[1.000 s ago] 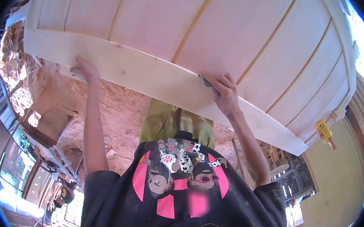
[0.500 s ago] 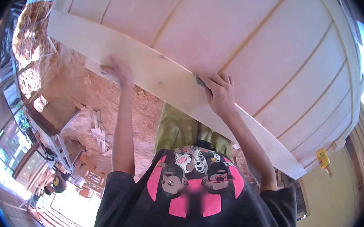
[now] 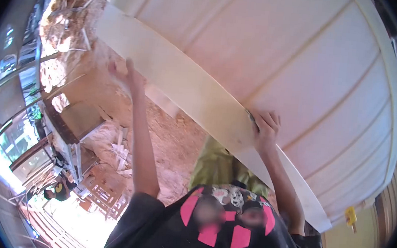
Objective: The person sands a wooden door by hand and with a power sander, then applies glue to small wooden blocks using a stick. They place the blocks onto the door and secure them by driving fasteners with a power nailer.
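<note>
Pinches a small dark pad (image 3: 250, 114) between thumb and fingers of the right hand (image 3: 267, 124), right of centre, at the seam where a long pale wooden board (image 3: 174, 74) meets a large whitish panel with slanting grooves (image 3: 262, 44). Spreads the fingers of the left hand (image 3: 126, 76) apart, left of centre, by the board's lower edge; hard to tell whether touching, because of blur. Wears a black shirt with pink print (image 3: 170, 235), bottom centre. Includes a yellow plastic bottle (image 3: 351, 216) at lower right, near the panel's rim.
</note>
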A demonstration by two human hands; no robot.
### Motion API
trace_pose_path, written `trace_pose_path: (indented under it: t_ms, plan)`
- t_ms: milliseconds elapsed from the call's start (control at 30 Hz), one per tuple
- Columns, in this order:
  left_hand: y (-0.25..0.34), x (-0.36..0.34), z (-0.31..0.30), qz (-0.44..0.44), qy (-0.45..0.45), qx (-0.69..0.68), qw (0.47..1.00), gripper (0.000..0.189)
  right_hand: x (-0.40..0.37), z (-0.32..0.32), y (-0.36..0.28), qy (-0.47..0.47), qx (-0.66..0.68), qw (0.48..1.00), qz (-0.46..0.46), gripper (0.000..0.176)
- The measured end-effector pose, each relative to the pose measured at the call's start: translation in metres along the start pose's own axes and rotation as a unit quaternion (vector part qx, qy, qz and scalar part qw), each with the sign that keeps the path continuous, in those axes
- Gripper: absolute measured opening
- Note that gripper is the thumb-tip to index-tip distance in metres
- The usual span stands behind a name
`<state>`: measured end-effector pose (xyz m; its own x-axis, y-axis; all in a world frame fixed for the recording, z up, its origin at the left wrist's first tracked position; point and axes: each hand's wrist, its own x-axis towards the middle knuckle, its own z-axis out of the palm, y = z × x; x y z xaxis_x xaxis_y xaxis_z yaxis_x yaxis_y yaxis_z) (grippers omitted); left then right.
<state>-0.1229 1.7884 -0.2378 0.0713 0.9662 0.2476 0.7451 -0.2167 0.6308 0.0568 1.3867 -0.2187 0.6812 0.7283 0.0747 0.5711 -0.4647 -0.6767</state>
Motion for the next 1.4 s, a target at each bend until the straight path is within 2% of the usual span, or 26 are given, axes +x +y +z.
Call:
trace_pose_path:
  t_ms: [33,100,167,200,267,300,367,400,467,533,600,667,733,867,933,1033,1067,1100,1200,1233,1267,1300,1367,1400]
  plan:
    - [0.011,0.044,0.013,0.079,-0.015,0.026,0.996,0.07,0.02,0.008,-0.009,0.008,0.008,1.0,-0.005,0.03]
    - [0.019,0.128,0.043,0.161,-0.086,0.023,0.983,0.063,0.066,0.032,-0.036,-0.008,0.015,0.999,-0.037,0.033]
    - [0.011,0.189,0.077,0.234,-0.087,0.132,0.959,0.06,0.12,0.084,-0.063,-0.022,0.007,0.997,-0.08,0.035]
    - [0.008,0.202,0.085,0.234,-0.086,0.128,0.96,0.06,0.153,0.115,-0.075,-0.01,0.023,0.993,-0.112,0.034]
    - [0.008,0.208,0.108,0.242,-0.094,0.207,0.943,0.056,0.214,0.161,-0.11,0.012,0.035,0.989,-0.142,0.029]
    - [-0.001,0.213,0.11,0.24,-0.098,0.135,0.956,0.053,0.245,0.182,-0.131,0.028,0.064,0.986,-0.148,0.024]
    - [0.007,0.204,0.101,0.225,-0.123,0.143,0.956,0.053,0.295,0.229,-0.165,-0.025,-0.014,0.992,-0.124,0.023]
    - [0.015,0.203,0.099,0.223,-0.131,0.148,0.955,0.052,0.293,0.227,-0.161,-0.03,-0.018,0.993,-0.116,0.023]
    - [0.014,0.201,0.098,0.231,-0.131,0.15,0.952,0.051,0.283,0.216,-0.148,-0.021,0.056,0.99,-0.128,0.018]
    - [0.014,0.202,0.099,0.235,-0.123,0.148,0.953,0.05,0.241,0.17,-0.134,-0.034,0.052,0.994,-0.088,0.013]
    - [0.015,0.199,0.098,0.235,-0.126,0.157,0.951,0.049,0.243,0.164,-0.14,-0.046,0.045,0.995,-0.08,0.013]
    - [0.018,0.194,0.094,0.23,-0.13,0.16,0.951,0.049,0.258,0.178,-0.151,-0.054,0.046,0.996,-0.062,0.013]
    - [0.021,0.193,0.096,0.223,-0.126,0.158,0.954,0.049,0.305,0.219,-0.167,-0.047,0.032,0.99,-0.131,0.018]
    - [0.019,0.196,0.096,0.232,-0.13,0.164,0.95,0.051,0.28,0.191,-0.154,-0.075,0.086,0.987,-0.116,0.02]
    - [0.01,0.198,0.104,0.23,-0.119,0.171,0.951,0.051,0.239,0.16,-0.131,-0.102,0.06,0.991,-0.069,0.032]
    - [-0.013,0.19,0.124,0.234,-0.117,0.14,0.955,0.052,0.258,0.179,-0.136,-0.084,0.059,0.991,-0.089,0.024]
    - [-0.018,0.189,0.127,0.235,-0.118,0.142,0.954,0.053,0.271,0.191,-0.145,-0.11,0.266,0.955,0.072,0.025]
    - [-0.019,0.178,0.127,0.236,-0.127,0.141,0.953,0.054,0.285,0.201,-0.148,-0.104,0.299,0.946,0.068,0.024]
    - [-0.001,0.173,0.125,0.194,-0.145,0.098,0.965,0.058,0.299,0.217,-0.14,-0.081,0.146,0.973,-0.161,0.023]
    - [0.004,0.172,0.122,0.181,-0.154,0.132,0.962,0.059,0.283,0.217,-0.121,-0.059,0.107,0.969,-0.213,0.023]
    - [0.028,0.173,0.107,0.131,-0.16,0.124,0.97,0.058,0.262,0.213,-0.084,-0.025,0.079,0.963,-0.257,0.024]
    - [0.037,0.173,0.095,0.126,-0.165,0.108,0.972,0.058,0.238,0.213,-0.046,0.01,0.057,0.958,-0.282,0.02]
    - [0.046,0.185,0.083,0.117,-0.156,0.088,0.977,0.058,0.243,0.197,-0.057,0.024,0.106,0.949,-0.295,0.02]
    - [0.047,0.18,0.08,0.123,-0.162,0.09,0.975,0.058,0.249,0.187,-0.072,-0.019,0.074,0.963,-0.258,0.017]
